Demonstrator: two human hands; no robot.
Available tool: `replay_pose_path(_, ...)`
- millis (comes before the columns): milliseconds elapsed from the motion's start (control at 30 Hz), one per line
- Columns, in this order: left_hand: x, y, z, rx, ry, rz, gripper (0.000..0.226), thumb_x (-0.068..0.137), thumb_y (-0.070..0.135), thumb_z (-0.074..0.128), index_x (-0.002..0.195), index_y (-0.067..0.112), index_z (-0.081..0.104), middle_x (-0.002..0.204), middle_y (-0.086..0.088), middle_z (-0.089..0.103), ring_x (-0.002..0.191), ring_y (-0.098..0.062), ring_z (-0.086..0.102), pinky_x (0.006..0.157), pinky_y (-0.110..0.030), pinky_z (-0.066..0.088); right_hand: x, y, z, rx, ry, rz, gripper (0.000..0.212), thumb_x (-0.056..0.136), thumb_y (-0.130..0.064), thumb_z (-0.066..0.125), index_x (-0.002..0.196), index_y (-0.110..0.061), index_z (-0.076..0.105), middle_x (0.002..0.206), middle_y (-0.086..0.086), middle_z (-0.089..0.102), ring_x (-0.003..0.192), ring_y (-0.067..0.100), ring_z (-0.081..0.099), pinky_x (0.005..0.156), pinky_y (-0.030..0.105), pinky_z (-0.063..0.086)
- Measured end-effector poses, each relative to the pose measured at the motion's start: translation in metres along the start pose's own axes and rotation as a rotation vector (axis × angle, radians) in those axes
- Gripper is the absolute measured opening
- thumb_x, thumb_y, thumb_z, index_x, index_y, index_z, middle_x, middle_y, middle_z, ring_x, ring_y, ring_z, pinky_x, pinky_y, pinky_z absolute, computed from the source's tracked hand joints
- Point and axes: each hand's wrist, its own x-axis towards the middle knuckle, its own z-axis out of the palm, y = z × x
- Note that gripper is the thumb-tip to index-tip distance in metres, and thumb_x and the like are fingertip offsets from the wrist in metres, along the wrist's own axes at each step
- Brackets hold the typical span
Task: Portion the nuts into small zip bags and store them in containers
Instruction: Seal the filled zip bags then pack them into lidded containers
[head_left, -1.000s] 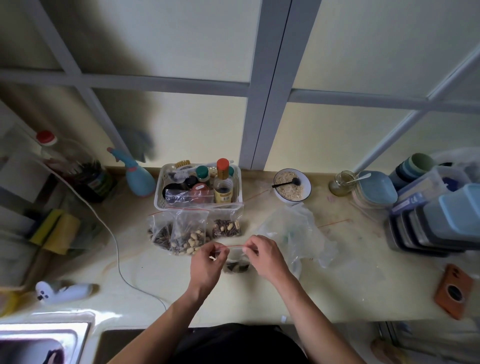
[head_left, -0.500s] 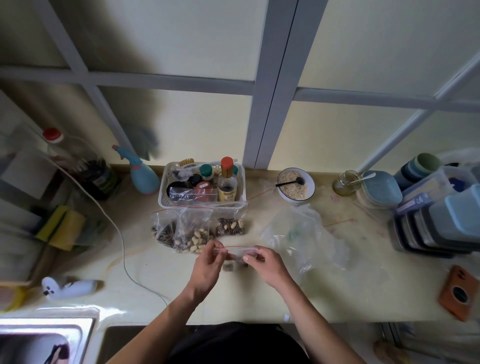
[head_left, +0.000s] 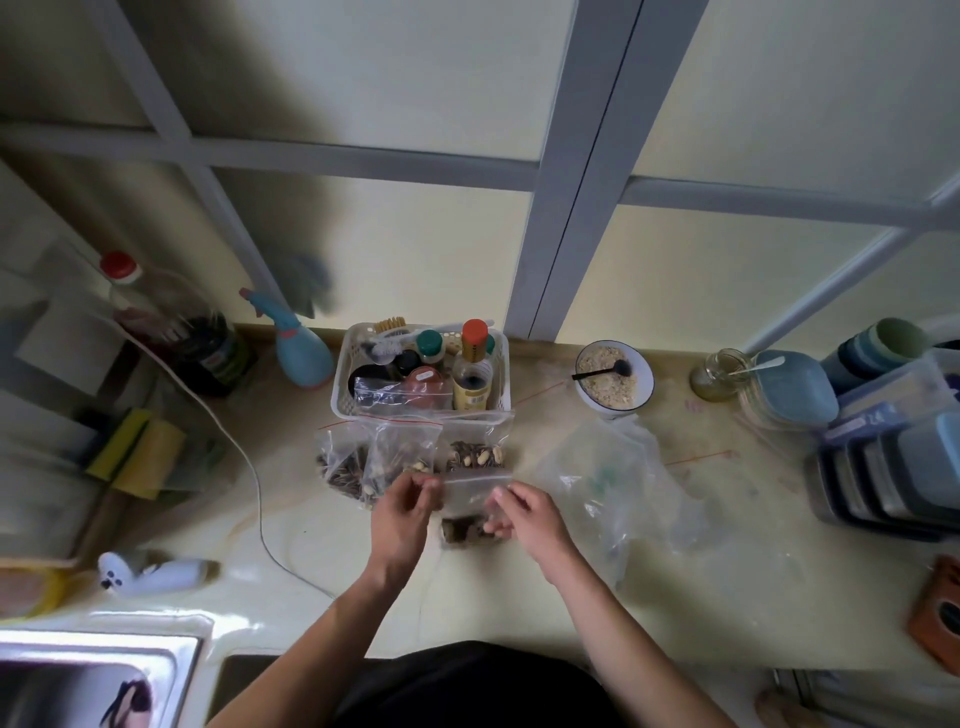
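Single head view, wide-angle, worn by the person, looking forward and steeply down over the surface (head_left: 519, 613) toward the window wall. Both forearms enter from the bottom edge, close in. Edges bend from lens distortion. No second view.

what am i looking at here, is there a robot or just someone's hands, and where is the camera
No robot: these are a person's two bare hands, filmed by one wide-angle camera worn on the head, looking down at a kitchen counter. That is why the arms enter from the bottom edge.

The left hand and right hand pinch the top corners of a small clear zip bag with some dark nuts at its bottom. Behind it stand three filled bags of nuts, leaning against a white basket of bottles. Further right are a bowl with a black spoon, a larger crumpled plastic bag, and stacked containers at the counter's right end.
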Motion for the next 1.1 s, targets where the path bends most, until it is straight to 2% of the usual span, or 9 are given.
replay_pose_path(133,0.014,0.009,0.001,0.08,0.135,0.047,0.018,0.1,0.024,0.059,0.084,0.023,0.067,0.075,0.001,0.068,0.067,-0.014,0.063,0.063,-0.036,0.053,0.018,-0.017,0.001,0.215,0.126,-0.002,0.019,0.103,-0.02,0.059,0.095,-0.01,0.074,0.096,0.012,0.077,0.079,0.025,0.074,0.077,0.037,0.058)
replay_pose_path(267,0.032,0.005,-0.001,0.198,0.392,0.006,0.008,0.093,0.017,0.06,0.092,0.016,0.053,0.093,-0.004,0.056,0.086,-0.024,0.051,0.079,-0.046,0.049,0.035,-0.027,0.001,0.45,0.186,0.065,0.02,0.103,-0.022,0.059,0.098,-0.007,0.071,0.098,0.014,0.076,0.082,0.027,0.073,0.081,0.039,0.058)
replay_pose_path(367,0.043,-0.001,-0.004,0.285,0.497,-0.026,0.029,0.086,0.013,0.066,0.103,0.008,0.044,0.105,-0.008,0.044,0.095,-0.026,0.038,0.088,-0.05,0.042,0.042,-0.028,0.002,0.538,0.153,0.102,0.02,0.104,-0.023,0.057,0.1,-0.008,0.069,0.101,0.016,0.075,0.092,0.03,0.072,0.091,0.042,0.055)
replay_pose_path(500,0.051,0.003,-0.008,0.254,0.471,-0.04,0.04,0.084,0.034,0.064,0.107,0.009,0.043,0.104,-0.006,0.041,0.094,-0.024,0.042,0.085,-0.048,0.045,0.047,-0.026,0.003,0.553,0.12,0.168,0.02,0.102,-0.025,0.06,0.107,-0.007,0.068,0.109,0.018,0.073,0.101,0.032,0.072,0.098,0.044,0.054)
replay_pose_path(633,0.05,0.008,-0.005,0.202,0.441,-0.101,0.044,0.08,0.036,0.067,0.108,0.016,0.039,0.101,-0.006,0.048,0.089,-0.027,0.051,0.084,-0.048,0.049,0.049,-0.022,0.004,0.531,0.096,0.175,0.022,0.1,-0.022,0.064,0.111,-0.003,0.068,0.114,0.021,0.072,0.107,0.031,0.072,0.094,0.038,0.057)
replay_pose_path(767,0.049,0.011,-0.006,0.176,0.449,-0.155,0.039,0.076,0.034,0.06,0.105,0.015,0.042,0.099,-0.007,0.055,0.087,-0.031,0.053,0.087,-0.051,0.048,0.047,-0.02,0.001,0.523,0.086,0.162,0.019,0.101,-0.014,0.061,0.117,-0.006,0.068,0.115,0.021,0.072,0.097,0.028,0.074,0.086,0.034,0.06)
replay_pose_path(900,0.04,0.006,-0.01,0.163,0.373,-0.167,0.018,0.086,0.037,0.063,0.098,0.029,0.051,0.09,0.007,0.065,0.083,-0.02,0.062,0.087,-0.051,0.053,0.038,-0.023,-0.001,0.5,0.115,0.127,0.022,0.1,-0.008,0.062,0.121,-0.012,0.066,0.116,0.015,0.072,0.086,0.028,0.074,0.073,0.031,0.061)
replay_pose_path(1000,0.029,0.008,-0.012,0.125,0.382,-0.158,0.028,0.084,0.039,0.064,0.104,0.026,0.049,0.093,0.006,0.065,0.086,-0.021,0.063,0.088,-0.047,0.053,0.033,-0.023,0.002,0.355,0.281,0.087,0.031,0.1,-0.004,0.059,0.124,-0.022,0.059,0.116,0.004,0.065,0.071,0.025,0.073,0.065,0.031,0.059)
replay_pose_path(1100,0.019,0.009,-0.017,0.088,0.426,-0.129,0.033,0.085,0.03,0.067,0.105,0.018,0.043,0.092,-0.001,0.059,0.084,-0.024,0.059,0.083,-0.046,0.052,0.028,-0.025,0.006,0.065,0.551,0.069,0.028,0.096,-0.003,0.055,0.112,-0.025,0.055,0.112,0.002,0.063,0.058,0.023,0.072,0.066,0.037,0.058)
